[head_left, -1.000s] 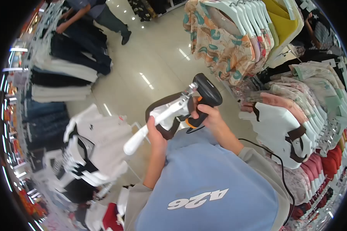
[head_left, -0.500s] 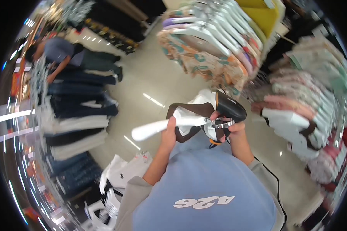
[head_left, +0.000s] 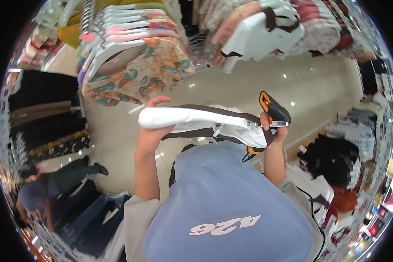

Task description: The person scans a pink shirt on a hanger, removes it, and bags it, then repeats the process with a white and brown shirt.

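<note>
A white clothes hanger (head_left: pixel 192 117) lies level across in front of my chest, bearing a white garment with dark brown trim (head_left: pixel 190 133). My left hand (head_left: pixel 155 131) is closed around the hanger's left end, one digit showing above and the others partly hidden behind it. At the other end, my right hand (head_left: pixel 270 136) grips a black and orange barcode scanner (head_left: pixel 276 110) together with the hanger, close to its metal hook (head_left: pixel 278 124). The scanner's head points up and away, and its orange-tipped handle (head_left: pixel 254 149) shows below the hand.
Patterned blouses on white hangers (head_left: pixel 131 78) hang ahead on the left, with white tops (head_left: pixel 262 37) ahead on the right. A person (head_left: pixel 43 187) stands by hanging trousers (head_left: pixel 96 222) at lower left. A black cable (head_left: pixel 312 205) runs down my right side.
My view has turned, so the racks have shifted. My left hand has moved out to the hanger's end. The garment now spreads wider, and the scanner has changed angle in my right hand.
</note>
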The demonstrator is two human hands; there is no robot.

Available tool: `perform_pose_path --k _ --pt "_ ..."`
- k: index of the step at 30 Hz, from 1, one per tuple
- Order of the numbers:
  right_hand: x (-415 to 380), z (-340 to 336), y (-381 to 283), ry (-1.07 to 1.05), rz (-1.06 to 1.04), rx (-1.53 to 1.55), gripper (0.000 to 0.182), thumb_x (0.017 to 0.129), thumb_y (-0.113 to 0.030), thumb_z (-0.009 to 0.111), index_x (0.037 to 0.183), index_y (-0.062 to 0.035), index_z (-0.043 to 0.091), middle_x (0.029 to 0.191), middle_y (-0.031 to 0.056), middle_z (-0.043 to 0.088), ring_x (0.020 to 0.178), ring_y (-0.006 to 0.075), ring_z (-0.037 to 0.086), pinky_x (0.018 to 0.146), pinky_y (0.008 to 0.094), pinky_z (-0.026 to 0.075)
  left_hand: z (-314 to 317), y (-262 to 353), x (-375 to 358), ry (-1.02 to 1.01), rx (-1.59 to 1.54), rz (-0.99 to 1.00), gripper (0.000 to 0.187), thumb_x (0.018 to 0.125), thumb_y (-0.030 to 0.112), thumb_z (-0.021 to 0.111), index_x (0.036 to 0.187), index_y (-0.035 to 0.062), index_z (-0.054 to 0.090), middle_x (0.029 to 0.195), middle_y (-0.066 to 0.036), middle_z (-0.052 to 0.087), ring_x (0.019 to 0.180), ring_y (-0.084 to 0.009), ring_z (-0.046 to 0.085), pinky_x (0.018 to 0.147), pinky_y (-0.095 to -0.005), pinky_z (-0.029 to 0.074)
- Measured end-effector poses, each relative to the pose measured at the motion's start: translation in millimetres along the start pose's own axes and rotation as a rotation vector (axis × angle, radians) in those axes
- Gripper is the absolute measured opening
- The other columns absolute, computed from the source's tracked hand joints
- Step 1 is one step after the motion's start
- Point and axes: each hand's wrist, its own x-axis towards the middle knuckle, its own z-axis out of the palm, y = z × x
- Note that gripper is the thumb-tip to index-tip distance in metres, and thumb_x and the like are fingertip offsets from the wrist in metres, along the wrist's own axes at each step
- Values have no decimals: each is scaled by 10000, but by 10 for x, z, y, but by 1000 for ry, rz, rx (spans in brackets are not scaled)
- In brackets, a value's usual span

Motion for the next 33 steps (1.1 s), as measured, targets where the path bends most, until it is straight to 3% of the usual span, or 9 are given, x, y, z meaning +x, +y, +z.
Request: perform_pose_path --k 7,11,14,21,23,24,27,32,33 --pt "-1028 99 -206 181 -399 -120 602 855 -277 650 1295 22 368 849 108 509 359 105 463 354 225 446 746 168 315 -249 622 79 247 761 -22 571 1007 -20 593 933 -33 614 875 -108 570 797 -235 446" --pt "-1492 -222 -418 208 -655 -104 559 851 -293 650 1257 10 414 835 100 498 356 98 439 351 212 427 1377 142 512 -615 333 -58 137 863 18 488 999 31 502 835 -8 583 759 -52 550 657 -195 424" --pt "-1767 -283 -718 165 -723 -94 555 846 -288 646 1258 7 418 862 122 505 363 113 467 357 219 451 2108 43 548 -561 52 -326 94 884 8 413 935 86 427 751 -18 568 568 -48 498 501 -186 364" --pt "-2493 -481 -1588 115 -832 -22 574 854 -289 641 1237 55 387 903 161 528 373 126 493 341 219 454 3574 -287 801 -632 14 -437 65 879 25 403 905 85 412 675 -8 509 565 -53 451 512 -202 352" --pt "-2622 -489 -1823 142 -975 -107 471 849 -360 660 1014 36 466 752 77 507 325 96 446 339 215 419 3923 -431 918 -677 44 -430 73 873 15 406 907 80 418 676 -7 504 569 -53 446 513 -204 350" --pt "-2740 -680 -2040 -254 -722 -166 545 851 -367 657 1154 32 441 806 80 494 358 97 461 349 217 425 4064 -505 962 -700 58 -418 82 868 5 408 909 74 423 678 -6 499 573 -53 441 515 -205 349" --pt "-3003 -457 -2308 228 -982 -144 577 863 -342 636 1228 37 401 913 148 529 402 121 504 348 224 443 4440 -747 1076 -752 99 -384 91 866 -3 428 926 61 451 695 4 503 592 -38 440 516 -196 332" --pt "-3378 -443 -2769 483 -1012 -220 575 905 -371 564 1289 2 354 887 100 468 347 91 399 328 216 383 4932 -1108 1394 -1045 448 -397 235 767 -11 603 973 45 506 838 -18 568 742 -75 527 689 -217 416" --pt "-3558 -705 -2941 181 -836 -329 541 898 -362 578 1224 26 386 869 91 479 374 88 424 343 204 393 5072 -1192 1455 -1144 517 -384 284 728 -23 627 979 44 513 873 -30 587 785 -85 549 733 -229 432"
